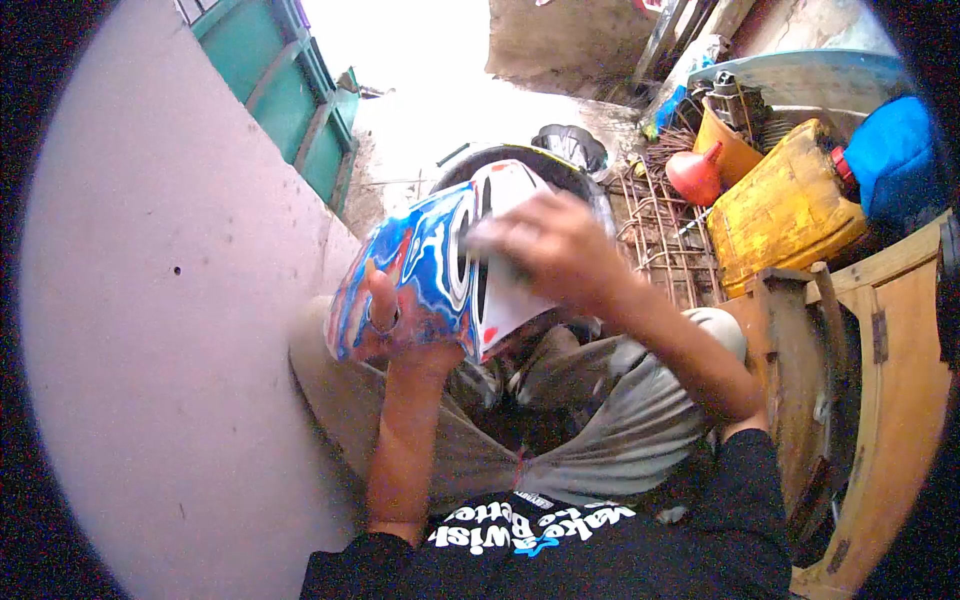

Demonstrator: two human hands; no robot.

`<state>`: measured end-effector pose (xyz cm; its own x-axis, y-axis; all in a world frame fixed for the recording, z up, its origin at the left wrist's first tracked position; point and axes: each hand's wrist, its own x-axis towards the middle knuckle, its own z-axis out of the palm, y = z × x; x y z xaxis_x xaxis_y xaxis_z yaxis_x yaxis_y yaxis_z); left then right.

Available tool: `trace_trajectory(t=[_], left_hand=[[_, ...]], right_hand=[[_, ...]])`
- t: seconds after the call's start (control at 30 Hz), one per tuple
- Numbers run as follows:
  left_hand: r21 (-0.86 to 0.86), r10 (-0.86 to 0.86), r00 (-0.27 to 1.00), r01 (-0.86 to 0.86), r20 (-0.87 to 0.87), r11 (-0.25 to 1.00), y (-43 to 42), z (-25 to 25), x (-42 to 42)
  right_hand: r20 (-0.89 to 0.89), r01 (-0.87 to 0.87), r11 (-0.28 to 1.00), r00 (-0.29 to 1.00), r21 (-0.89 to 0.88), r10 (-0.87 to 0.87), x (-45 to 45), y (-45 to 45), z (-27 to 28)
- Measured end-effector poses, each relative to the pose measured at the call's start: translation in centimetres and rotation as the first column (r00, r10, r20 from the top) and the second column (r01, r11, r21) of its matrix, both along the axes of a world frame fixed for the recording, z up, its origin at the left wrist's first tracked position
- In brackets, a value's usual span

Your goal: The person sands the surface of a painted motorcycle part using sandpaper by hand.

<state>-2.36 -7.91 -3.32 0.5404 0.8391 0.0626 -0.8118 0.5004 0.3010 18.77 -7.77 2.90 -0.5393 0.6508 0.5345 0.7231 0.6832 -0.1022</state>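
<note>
A curved shell [425, 250] painted blue, white and red, with dark slots in its white part, is held tilted above my lap. My left hand [405, 335] grips its lower left side, with the thumb lying over the painted face. Over the white part, my right hand [560, 245] is bent and blurred by motion, its fingers against or just above the surface. Something greyish shows at those fingertips, too smeared to name. Whether the shell is a helmet or a vehicle panel, I cannot tell.
Behind the shell is a dark round tub [455, 172] with a black crumpled object [570, 147]. On the right are a rusty metal grid [665, 235], a red funnel [695, 172], a yellow jerrycan [785, 215] and wooden furniture [905, 350]. A pale wall [170, 330] stands close on the left.
</note>
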Motion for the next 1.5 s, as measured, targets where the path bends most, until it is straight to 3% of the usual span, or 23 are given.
trace_trajectory(t=[0.07, 0.13, 0.2, 0.23, 0.37, 0.4, 0.5, 0.67, 0.73, 0.77, 0.8, 0.87, 0.93, 1.0, 1.07, 1.1, 1.2, 1.23, 1.27, 1.37, 1.4, 1.47, 1.5], left_hand=[[0.188, 0.077, 0.988, -0.051, -0.136, 0.981, 0.2, -1.3, -0.4], [0.105, 0.151, 0.981, -0.138, -0.119, 0.985, 0.4, -2.5, -0.1], [-0.075, 0.176, 0.983, -0.179, -0.045, 0.981, -0.3, -3.3, -0.3], [-0.134, 0.099, 0.994, -0.104, -0.041, 0.985, -0.6, 0.4, 0.3], [0.207, 0.092, 0.995, -0.084, -0.027, 0.975, 0.2, -2.5, 0.4], [0.165, 0.081, 0.996, -0.074, -0.038, 0.983, 0.2, -2.6, 0.3], [0.025, 0.048, 0.997, -0.047, -0.062, 0.999, -0.6, -1.7, 0.1], [0.109, 0.057, 0.997, -0.051, -0.057, 0.993, -0.1, -3.2, 0.6], [0.205, 0.117, 0.985, -0.09, -0.126, 0.975, 0.3, -3.1, 0.3], [0.119, 0.208, 0.96, -0.188, -0.188, 0.975, -0.7, -1.9, 0.7], [0.046, 0.145, 0.983, -0.14, -0.109, 0.989, -0.9, -1.6, 0.7], [0.199, 0.066, 0.998, -0.067, 0.011, 0.978, -0.5, -1.6, 0.5], [0.008, 0.023, 0.999, -0.023, 0.024, 1.0, -1.1, -1.2, 0.0], [-0.084, 0.017, 0.999, -0.02, -0.033, 0.996, -1.2, -1.5, -0.4], [-0.081, 0.052, 0.988, -0.064, -0.143, 0.995, -1.1, -3.0, -0.1], [-0.052, 0.033, 0.999, -0.034, -0.025, 0.998, -0.9, -2.1, 0.4], [0.243, 0.053, 0.996, -0.07, 0.076, 0.968, -0.5, -1.4, 0.5], [0.326, -0.135, 0.977, 0.076, 0.163, 0.942, 0.8, -7.8, -0.2], [0.248, -0.051, 0.994, 0.026, 0.094, 0.968, 0.7, -6.3, 0.0], [0.018, 0.171, 0.974, -0.17, -0.151, 0.985, -1.3, -1.5, 0.1], [0.097, 0.185, 0.961, -0.168, -0.204, 0.981, -1.4, -1.5, -0.1], [0.261, 0.221, 0.928, -0.143, -0.3, 0.955, -1.2, -1.9, -0.5], [0.171, 0.087, 0.996, -0.083, -0.015, 0.982, -0.7, -3.3, 0.5]], right_hand=[[-0.076, -0.246, 0.969, 0.966, 0.017, 0.247, -2.4, -2.1, 0.2], [-0.058, -0.217, 0.975, 0.974, 0.038, 0.219, -1.9, -1.7, 0.0], [0.081, 0.043, 0.998, 0.996, -0.042, -0.039, 0.8, 0.3, 0.7], [0.072, 0.141, 0.989, 0.988, -0.036, -0.139, 1.5, 1.0, 1.2], [0.001, -0.241, 0.965, 0.97, 0.106, 0.243, -3.0, -2.9, 0.8], [0.045, -0.247, 0.965, 0.969, 0.092, 0.243, -3.3, -3.1, 1.3], [0.123, 0.089, 0.996, 0.988, 0.019, -0.091, 0.9, 0.3, 1.5], [0.029, -0.164, 0.976, 0.986, 0.141, 0.162, -3.7, -3.6, 1.8], [0.037, -0.055, 0.998, 0.998, 0.034, 0.054, -2.0, -2.3, 0.8], [0.126, 0.06, 0.998, 0.99, 0.018, -0.062, -0.4, -1.0, 1.1], [0.032, 0.134, 0.986, 0.99, 0.095, -0.138, 0.8, 0.7, 0.2], [0.27, 0.183, 0.98, 0.95, -0.076, -0.157, 0.3, -0.4, 1.0], [-0.026, -0.157, 0.977, 0.986, 0.144, 0.162, -3.4, -3.0, 0.0], [-0.014, -0.27, 0.952, 0.962, 0.142, 0.274, -3.0, -2.9, 0.3], [0.131, 0.105, 0.971, 0.988, -0.215, -0.078, -0.4, -0.4, 1.4], [-0.024, 0.059, 0.998, 0.998, 0.027, -0.058, 1.4, 1.5, 0.0], [0.011, -0.06, 0.998, 0.998, 0.001, 0.06, -1.5, -1.7, 0.5], [-0.055, -0.208, 0.969, 0.975, 0.13, 0.216, -3.1, -2.6, -0.3], [-0.035, -0.299, 0.943, 0.951, 0.142, 0.307, -3.7, -3.2, 0.8], [0.069, 0.099, 0.992, 0.993, -0.075, -0.094, 0.2, 0.5, 0.3], [0.013, 0.133, 0.988, 0.991, 0.075, -0.134, 1.2, 1.5, 0.3], [0.027, 0.076, 0.997, 0.997, 0.016, -0.077, -0.3, -0.1, -0.3], [-0.03, -0.008, 0.997, 0.999, 0.072, 0.01, -2.4, -2.0, -0.1]])
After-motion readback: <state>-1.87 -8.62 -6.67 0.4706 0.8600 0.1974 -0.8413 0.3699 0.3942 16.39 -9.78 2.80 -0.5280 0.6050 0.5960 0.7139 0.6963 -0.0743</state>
